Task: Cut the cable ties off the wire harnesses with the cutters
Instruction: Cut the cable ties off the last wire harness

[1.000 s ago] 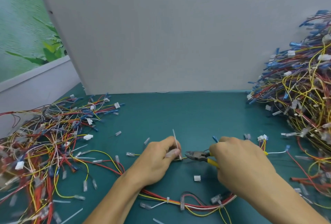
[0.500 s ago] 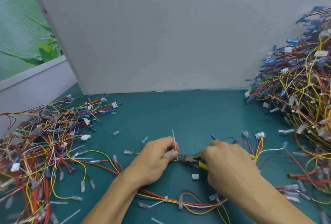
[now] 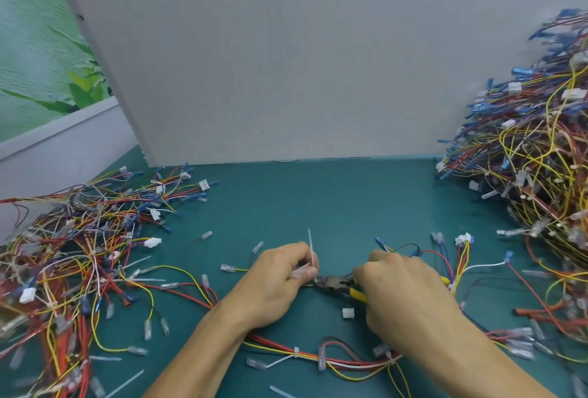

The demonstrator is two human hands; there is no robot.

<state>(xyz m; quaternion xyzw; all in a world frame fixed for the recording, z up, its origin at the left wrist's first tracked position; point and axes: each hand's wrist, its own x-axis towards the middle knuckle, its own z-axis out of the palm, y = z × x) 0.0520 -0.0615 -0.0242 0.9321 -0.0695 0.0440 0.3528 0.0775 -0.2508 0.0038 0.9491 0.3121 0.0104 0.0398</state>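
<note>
Low and central on the teal-green worktop (image 3: 318,200): pinching a thin translucent-white plastic cable tie (image 3: 312,251) between thumb and curled fingers of the left hand (image 3: 280,283), with the tie's tail upright above the knuckles. Gripping with the right hand (image 3: 404,299), fingers wrapped tight, a pair of dark steel cutters with yellow handles (image 3: 334,283), pointed leftward, nose right against the left fingertips at the foot of the tie. Cannot tell whether biting on the tie or just beside it; nearly closed at the tip, by the look of it.

Below both wrists, across the near edge, a multicoloured wire harness of red, yellow and white leads (image 3: 318,358), bound by small white ties (image 3: 296,351) in two places. Just beside the right hand, on the near side of the cutters, a small white plastic connector block (image 3: 347,313) lying loose. Beyond the right hand, a fan of red, blue and yellow leads up to a white plug (image 3: 463,239).

To the left, a flat sprawling heap of loose harnesses (image 3: 79,254); to the right, a taller tangled mound of harnesses (image 3: 534,168), up against a plain grey upright board (image 3: 286,63) at the back. Scattered on the near worktop, pale cut tie strips (image 3: 125,383).
</note>
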